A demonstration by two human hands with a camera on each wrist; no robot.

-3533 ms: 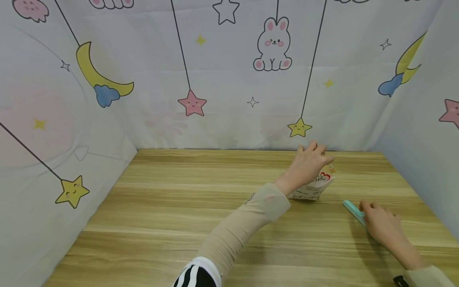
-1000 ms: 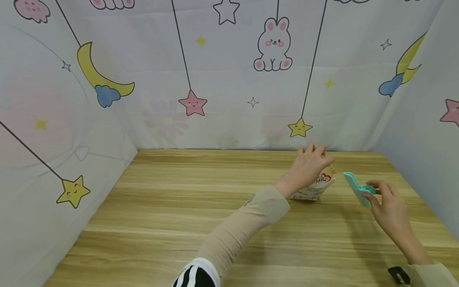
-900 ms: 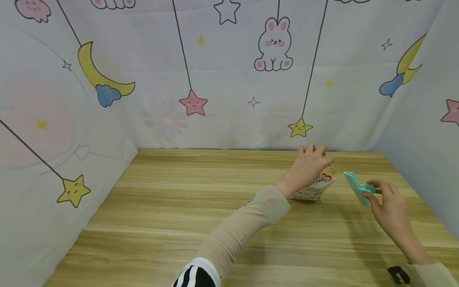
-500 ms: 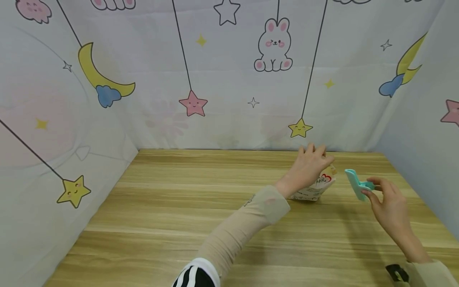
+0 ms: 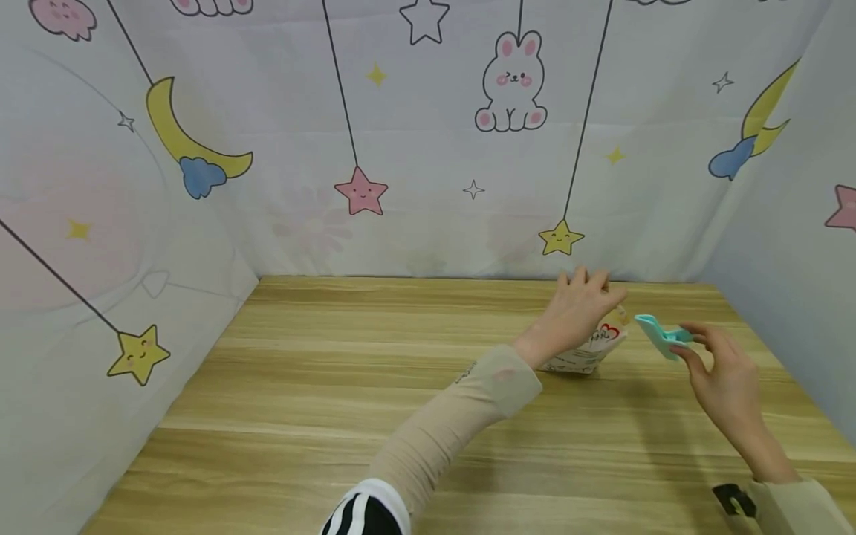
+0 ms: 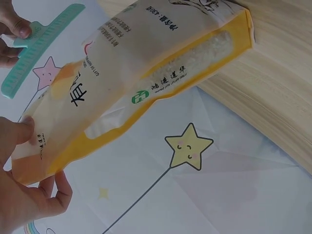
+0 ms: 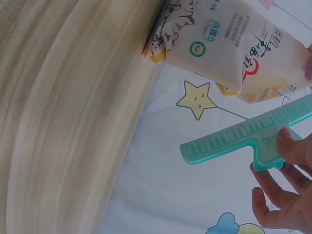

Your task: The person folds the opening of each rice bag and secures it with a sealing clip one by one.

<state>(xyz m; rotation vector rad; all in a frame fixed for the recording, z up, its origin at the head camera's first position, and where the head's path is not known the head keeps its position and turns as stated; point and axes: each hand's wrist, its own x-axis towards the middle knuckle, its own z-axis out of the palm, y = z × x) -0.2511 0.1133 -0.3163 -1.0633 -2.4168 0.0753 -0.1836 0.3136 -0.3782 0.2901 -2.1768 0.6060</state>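
A paper-look food bag with a yellow side panel and a small window stands on the wooden table near the back right. My left hand pinches its top edge between thumb and fingers, and hides much of the bag in the head view. Just to the right, my right hand holds a long teal bag clip by its handle, thumb on one side and fingers on the other. In the right wrist view the clip lies apart from the bag, below its upper part.
The wood-grain table runs back to a white cloth printed with stars, moons and a rabbit. More cloth closes off the left and right sides. A black strap piece sits by the right sleeve.
My right hand has lifted the clip off the table, turned it and carried it forward and left, closer to the bag's top. My left hand stays at the bag.
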